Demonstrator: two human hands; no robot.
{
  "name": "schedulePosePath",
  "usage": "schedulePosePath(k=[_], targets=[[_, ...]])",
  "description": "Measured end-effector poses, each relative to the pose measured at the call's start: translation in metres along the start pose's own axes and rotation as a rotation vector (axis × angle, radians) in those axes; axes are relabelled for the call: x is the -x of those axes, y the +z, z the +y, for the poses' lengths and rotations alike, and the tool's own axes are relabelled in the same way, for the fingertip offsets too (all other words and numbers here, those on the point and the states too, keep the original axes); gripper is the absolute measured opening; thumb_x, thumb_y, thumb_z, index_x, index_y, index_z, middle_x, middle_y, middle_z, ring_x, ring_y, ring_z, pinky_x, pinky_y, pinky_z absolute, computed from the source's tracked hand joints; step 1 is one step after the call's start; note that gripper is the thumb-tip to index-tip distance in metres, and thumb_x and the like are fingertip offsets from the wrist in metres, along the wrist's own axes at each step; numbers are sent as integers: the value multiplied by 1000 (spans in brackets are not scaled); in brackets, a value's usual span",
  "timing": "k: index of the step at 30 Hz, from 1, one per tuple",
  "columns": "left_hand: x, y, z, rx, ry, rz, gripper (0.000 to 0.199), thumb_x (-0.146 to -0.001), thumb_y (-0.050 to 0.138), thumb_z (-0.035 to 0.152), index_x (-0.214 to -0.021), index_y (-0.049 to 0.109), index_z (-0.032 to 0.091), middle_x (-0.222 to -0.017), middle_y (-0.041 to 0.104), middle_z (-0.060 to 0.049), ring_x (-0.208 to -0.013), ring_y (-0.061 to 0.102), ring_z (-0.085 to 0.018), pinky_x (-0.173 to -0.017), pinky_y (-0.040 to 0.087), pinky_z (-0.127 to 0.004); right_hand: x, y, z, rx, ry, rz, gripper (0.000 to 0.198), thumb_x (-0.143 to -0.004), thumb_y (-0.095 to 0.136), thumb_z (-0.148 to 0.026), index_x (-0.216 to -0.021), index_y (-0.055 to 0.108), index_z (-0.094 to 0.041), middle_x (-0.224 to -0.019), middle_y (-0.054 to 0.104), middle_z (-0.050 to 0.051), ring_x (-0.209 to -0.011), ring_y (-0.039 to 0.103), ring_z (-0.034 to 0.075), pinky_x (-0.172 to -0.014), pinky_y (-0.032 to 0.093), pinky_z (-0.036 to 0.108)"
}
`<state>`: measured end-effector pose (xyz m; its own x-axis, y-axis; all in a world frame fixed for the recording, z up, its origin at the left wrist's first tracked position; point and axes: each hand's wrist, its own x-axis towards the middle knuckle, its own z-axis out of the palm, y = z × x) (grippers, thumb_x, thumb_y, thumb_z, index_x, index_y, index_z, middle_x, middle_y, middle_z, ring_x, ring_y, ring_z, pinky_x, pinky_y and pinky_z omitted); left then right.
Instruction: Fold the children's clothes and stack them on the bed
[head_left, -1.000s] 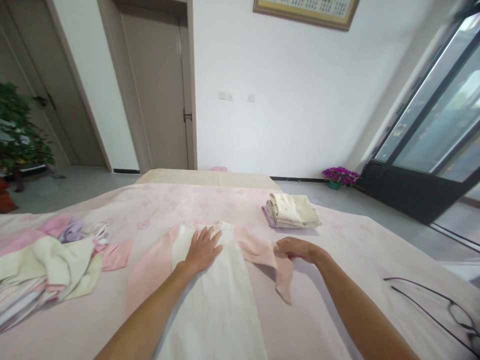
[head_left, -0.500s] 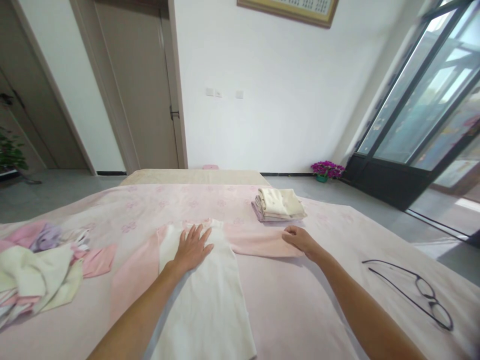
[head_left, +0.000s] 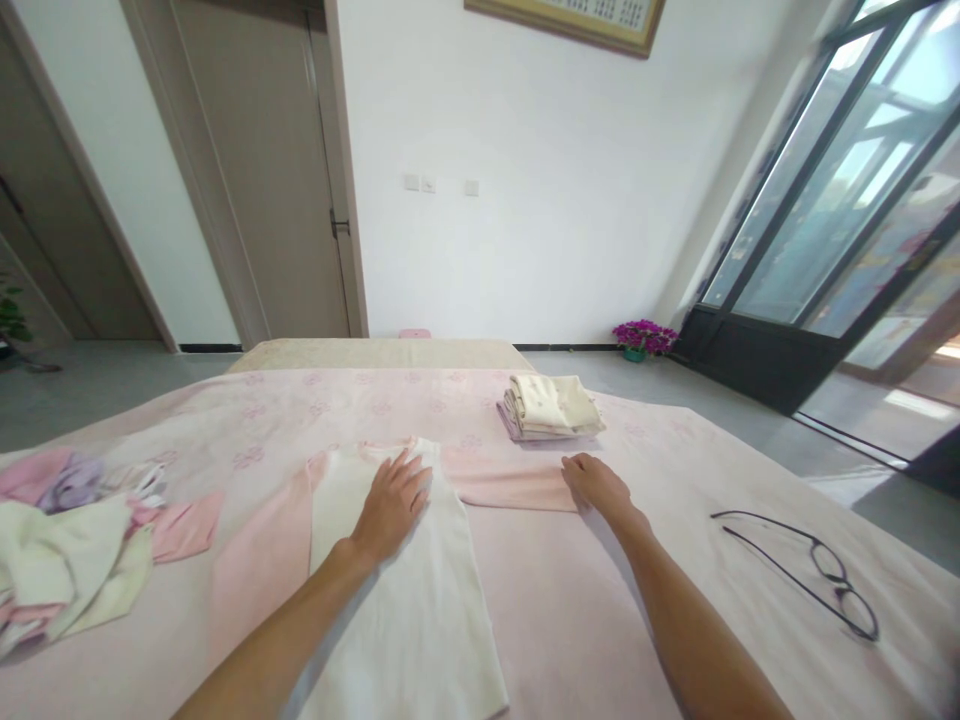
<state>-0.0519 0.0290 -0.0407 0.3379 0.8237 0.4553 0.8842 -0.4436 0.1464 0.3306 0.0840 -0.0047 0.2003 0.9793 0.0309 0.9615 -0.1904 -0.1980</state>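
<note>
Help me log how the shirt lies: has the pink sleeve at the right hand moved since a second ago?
Yes. Judged against the folded stack, the outer end of the pink sleeve has swung rightward and away from the person.

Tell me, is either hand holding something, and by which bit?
The right hand curls at the outer end of a pink sleeve, maybe pinching it, but the grip is too hidden to be sure. The left hand rests on the shirt, holding nothing.
</note>
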Motion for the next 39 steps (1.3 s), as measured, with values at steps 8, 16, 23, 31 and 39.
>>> schedulePosePath(k=[8,16,23,31,39], targets=[[-4,5,76,262,41,-67,25,-92,51,19,-115,62,21,-113,63,-6,-108,57,-20,-99,46,-37,-1,-2,-47,105,-157,59,43,-94,41,-50,-95,72,-21,-111,69,13,-111,55,31,-91,34,42],[-3,-3,74,268,51,-130,26,-91,52,20,-114,63,23,-109,58,-6,-105,52,-22,-96,44,-38,-6,12,-56,57,-176,14,27,-92,51,-44,-93,68,-23,-92,71,5,-87,62,21,-72,35,29],[-8,-1,62,519,-35,-147,35,-97,40,32,-118,67,26,-117,65,-6,-112,56,-21,-101,44,-36,27,9,-55,87,-319,323,19,-94,49,-30,-97,65,-21,-105,65,9,-103,52,24,-85,34,34],[-48,12,19,385,-201,-185,50,-102,21,35,-123,63,20,-130,64,-6,-124,55,-16,-110,37,-30,80,2,-28,-16,-601,118,29,-70,50,-6,-90,63,-21,-95,63,3,-96,52,20,-83,34,29],[-45,31,31,33,-201,-405,74,-91,39,63,-152,33,22,-162,19,-14,-150,12,-33,-117,7,-58,68,-12,-23,165,-398,63,27,-82,44,-5,-81,67,-20,-90,69,7,-91,58,22,-80,36,33]])
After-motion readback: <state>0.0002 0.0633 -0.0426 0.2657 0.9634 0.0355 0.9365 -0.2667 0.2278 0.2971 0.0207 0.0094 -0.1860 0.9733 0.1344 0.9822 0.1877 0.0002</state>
